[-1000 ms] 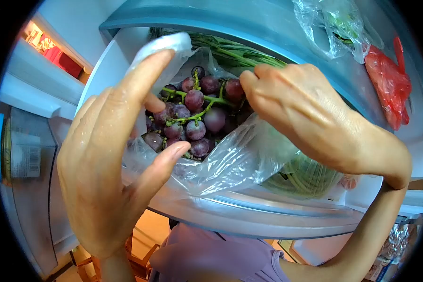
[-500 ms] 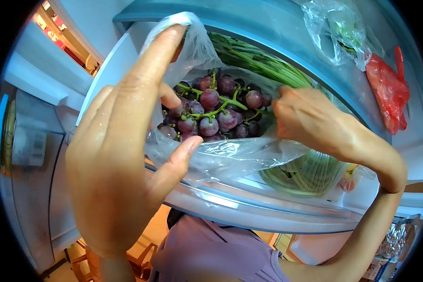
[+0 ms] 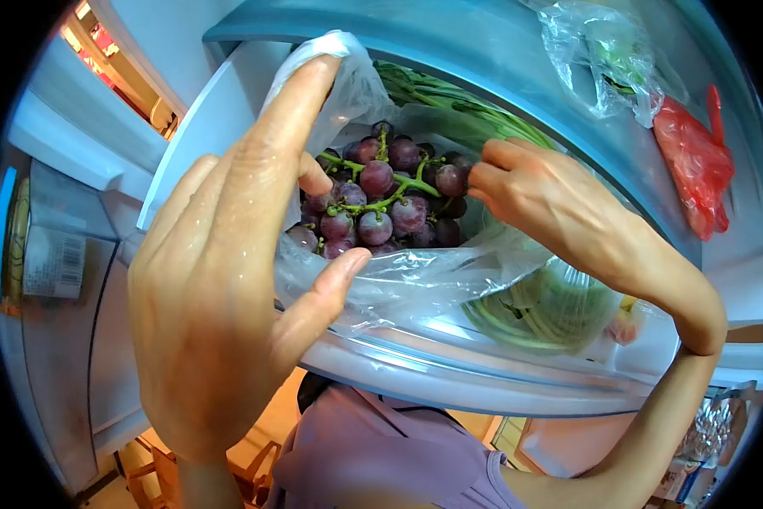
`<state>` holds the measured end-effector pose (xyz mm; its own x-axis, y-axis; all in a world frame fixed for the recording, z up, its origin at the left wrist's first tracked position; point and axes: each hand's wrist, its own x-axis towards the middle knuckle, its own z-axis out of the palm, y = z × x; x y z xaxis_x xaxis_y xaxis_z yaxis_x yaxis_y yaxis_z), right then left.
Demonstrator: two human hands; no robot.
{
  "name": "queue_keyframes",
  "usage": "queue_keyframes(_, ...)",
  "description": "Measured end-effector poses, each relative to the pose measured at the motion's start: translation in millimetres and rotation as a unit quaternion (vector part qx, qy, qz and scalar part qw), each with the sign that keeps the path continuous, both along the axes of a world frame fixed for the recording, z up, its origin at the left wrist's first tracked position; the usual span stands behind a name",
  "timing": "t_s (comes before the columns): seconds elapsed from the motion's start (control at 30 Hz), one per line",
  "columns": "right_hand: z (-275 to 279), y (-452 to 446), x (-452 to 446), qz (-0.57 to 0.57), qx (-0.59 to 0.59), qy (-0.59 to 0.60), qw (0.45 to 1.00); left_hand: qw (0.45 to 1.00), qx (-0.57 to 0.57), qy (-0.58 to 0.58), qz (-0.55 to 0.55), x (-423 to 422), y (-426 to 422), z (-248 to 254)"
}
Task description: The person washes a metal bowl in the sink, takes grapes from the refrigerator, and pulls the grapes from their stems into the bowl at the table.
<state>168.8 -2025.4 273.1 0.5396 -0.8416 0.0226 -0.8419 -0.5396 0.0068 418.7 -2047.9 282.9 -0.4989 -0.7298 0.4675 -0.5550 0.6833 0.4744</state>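
Observation:
A bunch of dark purple grapes (image 3: 376, 178) on green stems lies in a clear plastic bag (image 3: 398, 284), whose mouth is spread apart. My left hand (image 3: 220, 263) is at the bag's left side, with the index finger stretched under its raised rim and the thumb spread away. One bent finger of that hand is beside the grapes. At the bunch's right edge, my right hand (image 3: 559, 195) has its fingers curled together against the outermost grapes; the fingertips are partly hidden.
The bag sits in a pulled-out fridge drawer (image 3: 483, 386). Leafy green stalks (image 3: 458, 102) lie behind it, and a wrapped green vegetable (image 3: 551, 310) to its right. A red plastic bag (image 3: 691, 165) and a clear bag (image 3: 606, 55) lie on the shelf above.
My right hand has moved left from the bag's right rim onto the right-hand grapes, covering one of them. The left hand has barely shifted.

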Motion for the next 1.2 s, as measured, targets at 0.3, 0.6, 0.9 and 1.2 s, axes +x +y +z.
queue_keyframes(0.3, 31.0, -7.0, 6.6, -0.03, -0.109, -0.107, 0.988, 0.998, -0.056, 0.007, 0.007, 2.0, -2.8, 9.3)
queue_keyframes(0.6, 77.2, 9.4, 20.3, -0.141, -0.125, -0.149, 0.971, 0.997, -0.072, 0.018, -0.024, 0.7, -10.5, -4.3)
queue_keyframes(0.9, 120.9, 16.7, -4.4, -0.138, -0.17, -0.18, 0.959, 0.996, -0.092, 0.013, 0.011, 21.0, -2.8, 1.5)
queue_keyframes(1.2, 113.3, 82.4, 58.3, -0.058, -0.2, -0.171, 0.963, 0.983, -0.071, 0.167, 0.022, 66.3, 95.8, -18.2)
